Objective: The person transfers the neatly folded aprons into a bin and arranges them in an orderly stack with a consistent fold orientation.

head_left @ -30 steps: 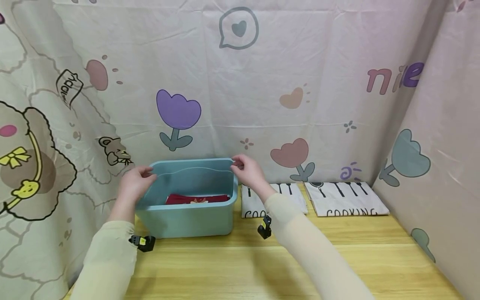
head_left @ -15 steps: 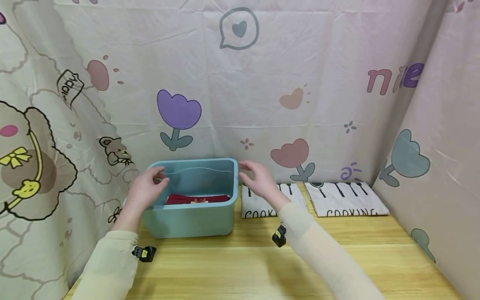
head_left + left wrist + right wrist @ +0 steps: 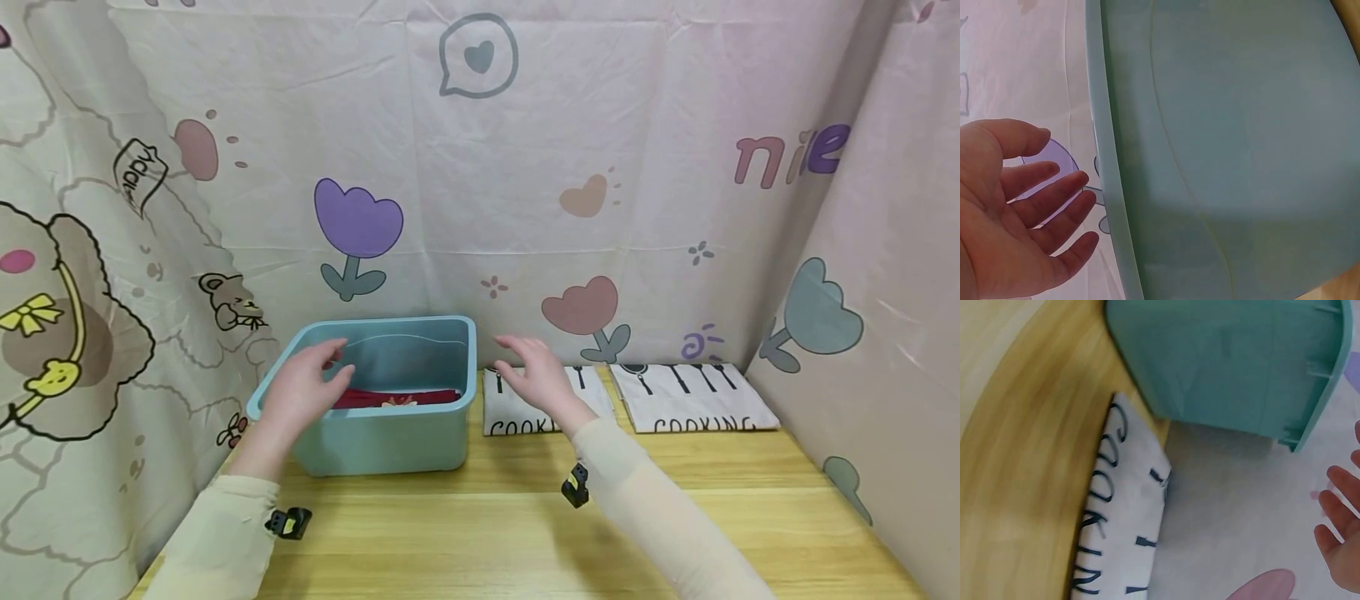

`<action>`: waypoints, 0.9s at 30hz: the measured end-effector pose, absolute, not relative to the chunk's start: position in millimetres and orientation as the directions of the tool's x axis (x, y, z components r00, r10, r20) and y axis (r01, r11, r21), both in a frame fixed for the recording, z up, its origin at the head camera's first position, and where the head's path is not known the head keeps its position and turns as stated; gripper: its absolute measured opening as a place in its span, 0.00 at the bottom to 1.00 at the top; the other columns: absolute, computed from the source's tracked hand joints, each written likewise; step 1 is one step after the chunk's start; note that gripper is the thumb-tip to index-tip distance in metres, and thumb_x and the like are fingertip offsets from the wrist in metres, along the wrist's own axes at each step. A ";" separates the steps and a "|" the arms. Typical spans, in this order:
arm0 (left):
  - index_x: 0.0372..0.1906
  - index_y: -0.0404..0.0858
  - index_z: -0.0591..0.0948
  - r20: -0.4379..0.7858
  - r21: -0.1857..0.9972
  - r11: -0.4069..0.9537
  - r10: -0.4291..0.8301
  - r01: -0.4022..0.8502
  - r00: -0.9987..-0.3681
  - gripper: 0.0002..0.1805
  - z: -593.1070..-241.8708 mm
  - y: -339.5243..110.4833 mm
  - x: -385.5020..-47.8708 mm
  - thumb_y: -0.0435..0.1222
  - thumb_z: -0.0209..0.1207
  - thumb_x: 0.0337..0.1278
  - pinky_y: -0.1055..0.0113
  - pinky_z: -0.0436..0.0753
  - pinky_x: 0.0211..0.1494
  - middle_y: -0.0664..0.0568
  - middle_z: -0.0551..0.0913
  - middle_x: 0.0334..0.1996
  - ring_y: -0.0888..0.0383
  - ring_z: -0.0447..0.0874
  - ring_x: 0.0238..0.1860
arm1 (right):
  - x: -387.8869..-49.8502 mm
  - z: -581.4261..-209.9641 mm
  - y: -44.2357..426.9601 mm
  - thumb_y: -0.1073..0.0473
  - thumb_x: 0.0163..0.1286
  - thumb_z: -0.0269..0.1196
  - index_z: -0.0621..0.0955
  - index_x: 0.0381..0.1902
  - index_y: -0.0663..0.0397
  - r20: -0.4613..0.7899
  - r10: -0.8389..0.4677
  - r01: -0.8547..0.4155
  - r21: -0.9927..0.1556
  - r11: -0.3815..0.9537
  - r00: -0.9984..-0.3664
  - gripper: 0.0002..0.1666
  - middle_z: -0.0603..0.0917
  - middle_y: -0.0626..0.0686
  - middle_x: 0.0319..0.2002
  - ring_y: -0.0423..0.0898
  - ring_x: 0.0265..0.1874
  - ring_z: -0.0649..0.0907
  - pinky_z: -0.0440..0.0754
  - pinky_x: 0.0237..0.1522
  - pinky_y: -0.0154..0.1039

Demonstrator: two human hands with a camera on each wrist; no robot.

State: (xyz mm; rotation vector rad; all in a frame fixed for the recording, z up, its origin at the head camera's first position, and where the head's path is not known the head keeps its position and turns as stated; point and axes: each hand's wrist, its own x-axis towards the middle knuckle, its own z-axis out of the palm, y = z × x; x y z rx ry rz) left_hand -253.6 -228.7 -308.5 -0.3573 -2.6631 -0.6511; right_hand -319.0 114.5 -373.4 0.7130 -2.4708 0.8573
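Far left on the wood table (image 3: 465,533): blue-green bin (image 3: 390,446), upright, long side toward the person. Dark red item (image 3: 431,397) with a pale motif lies inside; near wall hides its lower part, left hand covers its left end in the head view.

Left hand (image 3: 303,387) hangs above the bin's near left corner, fingers loose and slightly bent, holding nothing. Left wrist view shows a gap between fingertips and rim. Hand and forearm block sight of that corner from the head view.

Right hand (image 3: 536,375) is right of the bin, apart from it, fingers relaxed and spread, also holding nothing. In the head view it overlaps the left folded cloth (image 3: 510,418), white with black lettering and utensil prints, lying just right of the bin. Right folded cloth (image 3: 693,400), similar, lies beside that one, in full view, reads COOKING.

Printed curtain (image 3: 480,183) closes off far, left and right sides. Bin and both cloths lie close to its far panel. Black modules sit on both cuffs: left module (image 3: 288,523), right module (image 3: 576,485).
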 end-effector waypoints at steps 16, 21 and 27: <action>0.65 0.32 0.75 0.487 0.211 0.901 0.238 0.378 -0.840 0.27 -323.3 -209.3 -247.2 0.38 0.62 0.63 0.35 0.70 0.59 0.34 0.78 0.59 0.34 0.73 0.60 | -326.1 -431.1 146.4 0.56 0.68 0.65 0.79 0.61 0.57 0.453 -0.307 -0.483 -0.348 0.804 -0.837 0.25 0.81 0.59 0.58 0.60 0.59 0.77 0.70 0.62 0.57; 0.64 0.33 0.76 0.501 0.163 0.911 0.254 0.379 -0.827 0.27 -327.9 -203.8 -244.9 0.40 0.63 0.62 0.35 0.69 0.58 0.36 0.79 0.58 0.35 0.74 0.59 | -324.4 -444.9 150.4 0.56 0.67 0.66 0.79 0.61 0.57 0.416 -0.294 -0.448 -0.345 0.825 -0.861 0.25 0.81 0.60 0.58 0.62 0.59 0.76 0.70 0.61 0.59; 0.63 0.34 0.78 0.513 0.153 0.902 0.277 0.405 -0.812 0.27 -331.5 -197.4 -241.3 0.40 0.65 0.60 0.36 0.69 0.58 0.37 0.81 0.56 0.35 0.75 0.58 | -321.2 -455.9 152.8 0.53 0.69 0.64 0.81 0.59 0.54 0.356 -0.271 -0.391 -0.324 0.862 -0.894 0.22 0.81 0.59 0.58 0.62 0.58 0.76 0.70 0.61 0.59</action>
